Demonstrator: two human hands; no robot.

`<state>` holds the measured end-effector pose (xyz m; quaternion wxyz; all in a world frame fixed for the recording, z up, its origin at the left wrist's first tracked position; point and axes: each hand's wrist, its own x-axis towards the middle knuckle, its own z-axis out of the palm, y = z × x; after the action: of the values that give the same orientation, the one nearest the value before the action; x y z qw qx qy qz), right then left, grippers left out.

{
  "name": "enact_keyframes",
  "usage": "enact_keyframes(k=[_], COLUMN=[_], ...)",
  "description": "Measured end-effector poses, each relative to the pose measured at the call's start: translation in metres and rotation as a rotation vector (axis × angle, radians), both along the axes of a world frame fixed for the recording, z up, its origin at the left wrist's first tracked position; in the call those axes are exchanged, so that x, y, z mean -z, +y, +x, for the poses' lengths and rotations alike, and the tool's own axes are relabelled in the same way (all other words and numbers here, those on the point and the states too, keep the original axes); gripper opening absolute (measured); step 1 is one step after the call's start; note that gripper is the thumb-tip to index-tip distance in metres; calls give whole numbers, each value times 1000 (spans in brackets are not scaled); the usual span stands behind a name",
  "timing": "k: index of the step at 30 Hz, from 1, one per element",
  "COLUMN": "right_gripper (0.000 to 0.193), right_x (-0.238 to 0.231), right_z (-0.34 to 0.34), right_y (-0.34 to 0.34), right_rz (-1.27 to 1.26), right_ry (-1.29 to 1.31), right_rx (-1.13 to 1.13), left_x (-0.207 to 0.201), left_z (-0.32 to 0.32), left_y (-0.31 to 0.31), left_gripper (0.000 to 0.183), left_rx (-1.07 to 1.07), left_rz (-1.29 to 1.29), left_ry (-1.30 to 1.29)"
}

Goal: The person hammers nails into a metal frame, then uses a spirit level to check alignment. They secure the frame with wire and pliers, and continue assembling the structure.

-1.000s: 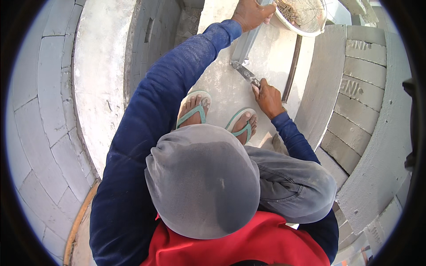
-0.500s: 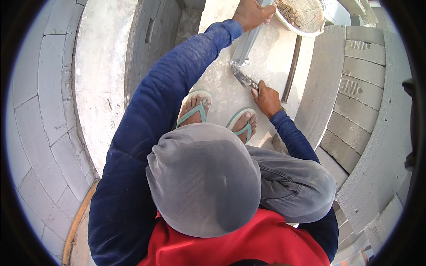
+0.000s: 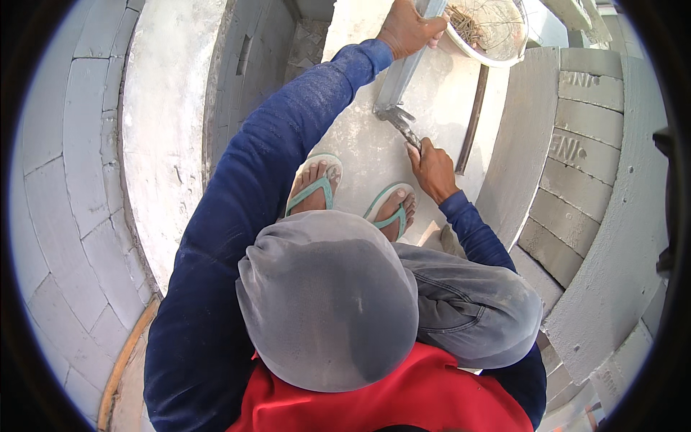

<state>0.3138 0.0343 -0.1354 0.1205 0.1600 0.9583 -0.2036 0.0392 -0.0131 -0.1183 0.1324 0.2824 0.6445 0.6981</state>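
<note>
At the top of the view my left hand [image 3: 410, 30] is closed round a long grey metal channel [image 3: 403, 75], which slants down toward me. My right hand [image 3: 435, 173] grips the dark handle of a claw hammer [image 3: 405, 126]. The hammer's metal head lies against the channel's near end, close to the pale floor; whether they touch firmly I cannot tell. Just nearer to me are my feet in white flip-flops with green straps [image 3: 314, 191].
A pale bucket [image 3: 515, 54] with thin brown wires or sticks stands at the upper right. A brown rod [image 3: 473, 119] lies below it. Stacked grey blocks [image 3: 586, 119] line the right, a block wall [image 3: 93, 144] the left. A pale ledge [image 3: 165, 108] runs beside a recess.
The hammer has turned in my right hand, so its claw now shows, and that hand has shifted slightly down. My left hand keeps its hold on the channel.
</note>
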Motion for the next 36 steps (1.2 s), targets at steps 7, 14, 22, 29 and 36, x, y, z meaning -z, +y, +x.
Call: enact_keyframes(k=[7, 14, 22, 29, 36], right_gripper=[26, 46, 31, 40, 37], right_x=[-32, -9, -19, -1, 3], right_z=[22, 7, 17, 33, 22], right_y=[3, -5, -4, 0, -11], right_rz=[-198, -56, -128, -94, 63], right_ry=[641, -63, 464, 24, -27], right_rx=[-101, 90, -96, 105, -17], left_x=[5, 11, 18, 15, 7], left_z=[4, -2, 3, -3, 0], left_y=[0, 3, 6, 1, -1], left_gripper=[35, 41, 44, 41, 26], left_rx=[62, -93, -131, -44, 97], left_rz=[-25, -66, -6, -107, 6], left_ry=[-93, 32, 115, 90, -27])
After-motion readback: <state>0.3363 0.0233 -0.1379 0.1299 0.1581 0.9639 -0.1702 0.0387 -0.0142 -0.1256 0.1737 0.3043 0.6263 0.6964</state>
